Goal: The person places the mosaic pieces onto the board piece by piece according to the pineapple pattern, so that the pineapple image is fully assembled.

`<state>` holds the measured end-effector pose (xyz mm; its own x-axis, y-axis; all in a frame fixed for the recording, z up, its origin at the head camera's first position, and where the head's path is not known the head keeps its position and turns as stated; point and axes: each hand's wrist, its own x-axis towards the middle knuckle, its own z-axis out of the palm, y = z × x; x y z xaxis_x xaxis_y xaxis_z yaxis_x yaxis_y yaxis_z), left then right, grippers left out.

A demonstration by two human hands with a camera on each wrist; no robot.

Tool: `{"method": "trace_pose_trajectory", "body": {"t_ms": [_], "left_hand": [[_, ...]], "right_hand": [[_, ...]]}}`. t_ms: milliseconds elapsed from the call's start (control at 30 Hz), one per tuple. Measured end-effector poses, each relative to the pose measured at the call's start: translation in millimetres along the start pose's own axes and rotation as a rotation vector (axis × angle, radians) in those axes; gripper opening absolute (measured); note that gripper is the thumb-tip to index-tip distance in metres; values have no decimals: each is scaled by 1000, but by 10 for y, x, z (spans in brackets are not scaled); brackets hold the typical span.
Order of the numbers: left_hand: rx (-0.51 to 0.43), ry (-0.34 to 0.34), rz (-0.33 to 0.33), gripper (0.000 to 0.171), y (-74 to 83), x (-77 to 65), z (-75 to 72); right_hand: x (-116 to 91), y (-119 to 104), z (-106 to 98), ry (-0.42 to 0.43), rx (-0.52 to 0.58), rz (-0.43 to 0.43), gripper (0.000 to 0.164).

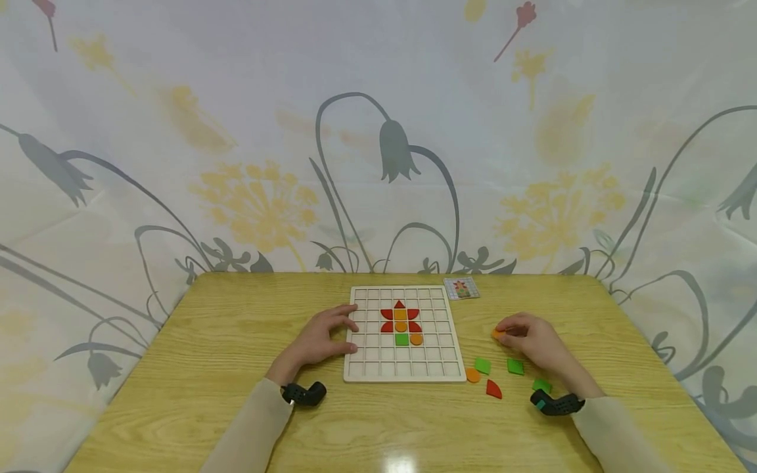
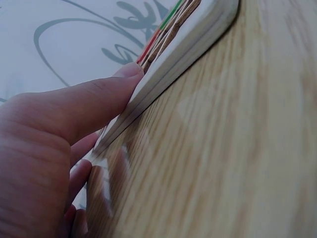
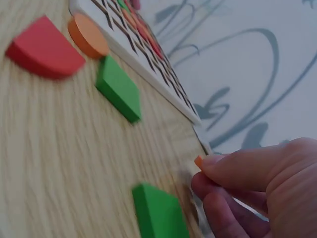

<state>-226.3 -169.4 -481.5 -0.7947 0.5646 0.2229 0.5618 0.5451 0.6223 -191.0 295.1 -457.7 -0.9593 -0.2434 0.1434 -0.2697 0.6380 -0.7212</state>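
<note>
A white grid board lies on the table, with a figure of red, orange and green pieces in its middle. My left hand rests at the board's left edge, fingers spread, the thumb touching the rim. To the right of the board, my right hand pinches a small orange piece between thumb and fingers; most of it is hidden by them. Nearest on the board's figure are a green square and an orange disc, side by side in its lowest row.
Loose pieces lie right of the board: an orange disc by its corner, a red quarter circle, and green squares, one partly behind the right wrist's camera strap. A pattern card sits by the far right corner. Behind hangs a flowered cloth.
</note>
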Motion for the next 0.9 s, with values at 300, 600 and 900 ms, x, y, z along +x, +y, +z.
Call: {"method": "trace_pose_trajectory", "body": {"t_ms": [300,600,900], "left_hand": [[0,1,8,26,23,-2,-8],[-6,11,17,25,-10,0,2],[0,10,20,26,-4,-3,0]], "right_hand": [[78,-217,427,-63,103,-77,14],[219,-518,753,-34,110,-118,12],[420,-756,1025,-58,145,-207,8]]}}
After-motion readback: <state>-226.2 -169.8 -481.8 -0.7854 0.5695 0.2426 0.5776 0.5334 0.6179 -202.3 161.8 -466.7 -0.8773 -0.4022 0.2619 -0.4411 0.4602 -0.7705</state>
